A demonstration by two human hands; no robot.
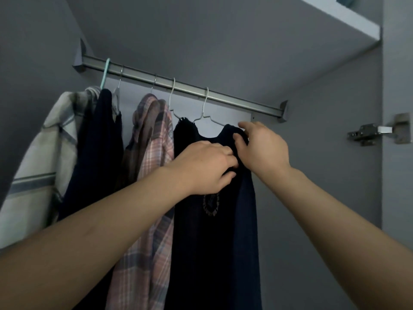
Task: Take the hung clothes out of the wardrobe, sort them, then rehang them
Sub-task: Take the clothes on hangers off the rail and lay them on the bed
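Observation:
Several garments hang on the metal rail [234, 100] inside the wardrobe. The rightmost is a dark navy top [214, 238] with a small emblem, on a white wire hanger [204, 108]. My left hand [207, 168] grips its fabric below the neckline. At the top's right shoulder, my right hand [261, 146] pinches the cloth, thumb and fingers curled over the edge. To the left hang a pink plaid shirt [152, 175], a dark garment [98, 153] and a pale checked shirt [40, 166] on a teal hanger [105, 73].
The wardrobe's grey side wall [324, 175] stands just right of the navy top, with a metal door hinge [371, 132] beyond. A white shelf [344, 16] runs overhead. A second white wire hanger [173, 101] holds black fabric behind the navy top.

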